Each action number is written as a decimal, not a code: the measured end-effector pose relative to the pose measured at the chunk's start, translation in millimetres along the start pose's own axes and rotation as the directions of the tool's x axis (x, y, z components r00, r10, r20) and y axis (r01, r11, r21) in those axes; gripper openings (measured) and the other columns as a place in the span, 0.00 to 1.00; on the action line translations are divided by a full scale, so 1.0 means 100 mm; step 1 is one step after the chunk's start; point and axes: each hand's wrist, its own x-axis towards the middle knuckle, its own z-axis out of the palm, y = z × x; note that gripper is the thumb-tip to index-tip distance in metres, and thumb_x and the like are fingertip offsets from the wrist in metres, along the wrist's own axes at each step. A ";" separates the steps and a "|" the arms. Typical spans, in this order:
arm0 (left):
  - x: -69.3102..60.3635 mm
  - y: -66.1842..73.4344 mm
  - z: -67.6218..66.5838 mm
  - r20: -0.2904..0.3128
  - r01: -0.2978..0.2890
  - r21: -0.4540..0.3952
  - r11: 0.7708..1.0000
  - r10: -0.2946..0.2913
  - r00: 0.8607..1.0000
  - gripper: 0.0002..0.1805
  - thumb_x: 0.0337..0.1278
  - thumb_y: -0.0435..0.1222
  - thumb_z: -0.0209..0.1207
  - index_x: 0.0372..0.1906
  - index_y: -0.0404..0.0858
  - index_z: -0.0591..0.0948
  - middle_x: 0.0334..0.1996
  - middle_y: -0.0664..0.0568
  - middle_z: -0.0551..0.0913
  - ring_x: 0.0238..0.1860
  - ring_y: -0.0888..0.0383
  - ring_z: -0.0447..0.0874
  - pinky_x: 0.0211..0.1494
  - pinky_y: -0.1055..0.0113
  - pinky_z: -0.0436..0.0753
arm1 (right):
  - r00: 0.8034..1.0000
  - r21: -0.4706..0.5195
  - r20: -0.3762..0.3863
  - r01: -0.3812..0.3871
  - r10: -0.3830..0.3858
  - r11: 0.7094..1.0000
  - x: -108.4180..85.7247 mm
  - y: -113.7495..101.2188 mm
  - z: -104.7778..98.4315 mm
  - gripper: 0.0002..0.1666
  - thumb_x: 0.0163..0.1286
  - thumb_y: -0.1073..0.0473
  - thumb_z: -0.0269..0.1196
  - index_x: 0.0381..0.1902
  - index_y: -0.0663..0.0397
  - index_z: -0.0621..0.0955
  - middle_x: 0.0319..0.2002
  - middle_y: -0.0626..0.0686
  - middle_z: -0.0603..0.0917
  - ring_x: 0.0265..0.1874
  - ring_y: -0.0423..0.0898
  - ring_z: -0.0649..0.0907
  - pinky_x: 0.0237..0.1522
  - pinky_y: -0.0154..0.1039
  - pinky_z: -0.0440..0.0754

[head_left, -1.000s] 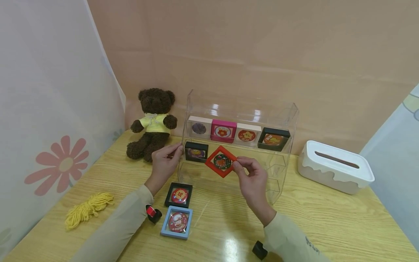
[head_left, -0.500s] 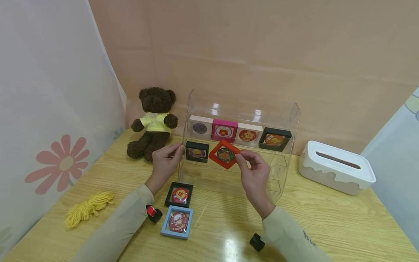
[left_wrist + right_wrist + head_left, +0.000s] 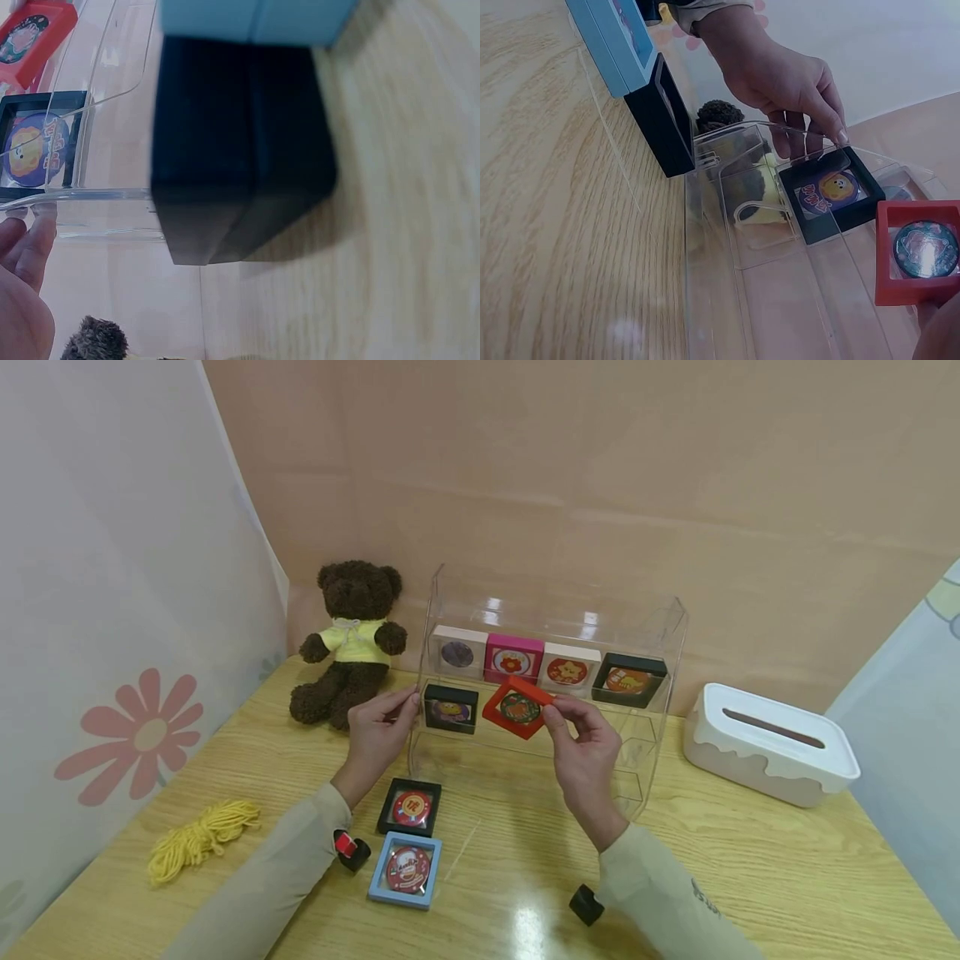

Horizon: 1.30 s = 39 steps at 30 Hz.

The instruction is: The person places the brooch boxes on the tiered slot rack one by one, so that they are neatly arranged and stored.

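My right hand [image 3: 588,768] pinches a corner of a red square display frame [image 3: 519,707] with a round badge inside, tilted in front of the lower tier of a clear acrylic display rack [image 3: 670,652]. My left hand [image 3: 377,735] grips the rack's left edge; in the right wrist view its thumb and fingers [image 3: 829,120] lie around that edge. Left of the red frame, a black frame [image 3: 451,709] with a purple badge stands on the lower tier. The upper tier bears a pale frame [image 3: 458,652], a pink frame [image 3: 513,659], another pale frame [image 3: 568,669] and a black frame [image 3: 629,680].
A black frame [image 3: 410,807] and a light blue frame [image 3: 405,870] rest on the wooden table [image 3: 712,868] between my arms. Yellow yarn [image 3: 202,841] lies at left. A brown teddy bear [image 3: 352,643] sits left of the rack, and a white tissue box [image 3: 771,743] stands right.
My right hand has lifted the red frame slightly up and right, toward the rack, turning it from a diamond pose closer to level. The left hand keeps its place on the rack edge.
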 end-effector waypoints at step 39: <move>0.00 0.01 0.00 0.012 0.005 -0.015 1.000 -0.005 1.000 0.09 0.49 0.15 0.59 0.38 0.18 0.82 0.28 0.35 0.83 0.23 0.47 0.84 0.28 0.77 0.81 | 0.995 -0.150 0.091 0.052 -0.038 0.987 -0.02 0.18 0.09 0.05 0.58 0.74 0.66 0.34 0.71 0.83 0.37 0.63 0.81 0.42 0.51 0.82 0.41 0.35 0.82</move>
